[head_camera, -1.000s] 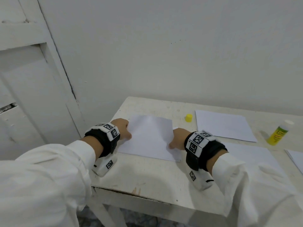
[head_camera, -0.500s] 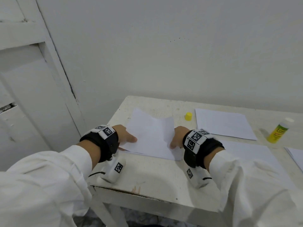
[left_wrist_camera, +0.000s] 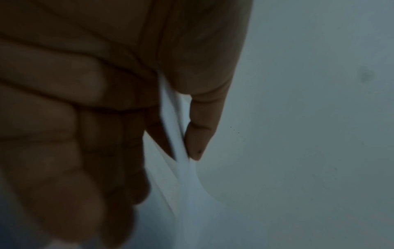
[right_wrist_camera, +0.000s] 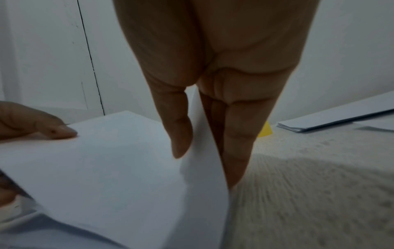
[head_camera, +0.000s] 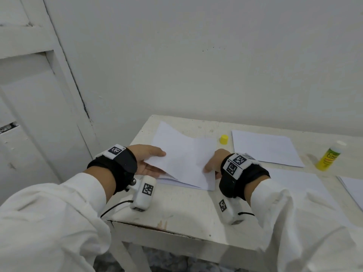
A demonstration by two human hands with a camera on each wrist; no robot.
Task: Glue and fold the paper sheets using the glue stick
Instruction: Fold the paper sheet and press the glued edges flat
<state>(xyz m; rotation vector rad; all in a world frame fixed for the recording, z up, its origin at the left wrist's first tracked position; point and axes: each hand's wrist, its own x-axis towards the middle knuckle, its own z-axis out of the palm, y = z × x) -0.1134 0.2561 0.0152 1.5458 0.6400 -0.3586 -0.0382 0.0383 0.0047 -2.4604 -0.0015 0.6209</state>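
Note:
A white paper sheet (head_camera: 184, 160) lies at the left end of the white table (head_camera: 176, 211), on top of another sheet. My left hand (head_camera: 157, 160) pinches its left edge between the thumb and the fingers below; the left wrist view shows the paper edge (left_wrist_camera: 177, 134) next to the thumb (left_wrist_camera: 202, 126). My right hand (head_camera: 210, 167) pinches the right edge, thumb (right_wrist_camera: 179, 134) on top of the sheet (right_wrist_camera: 106, 168). Both near corners are raised off the table. The yellow glue stick (head_camera: 330, 156) stands uncapped at the far right. Its yellow cap (head_camera: 224, 139) sits beyond my right hand.
Another white sheet (head_camera: 265, 147) lies behind my right wrist, one more (head_camera: 294, 183) lies under my right forearm, and a further sheet (head_camera: 353, 189) shows at the right edge. A wall runs behind the table, with a white door (head_camera: 39, 114) to the left.
Both hands went from resting on the sheet's sides to pinching its edges. The top sheet's near side has lifted off the table and bowed upward.

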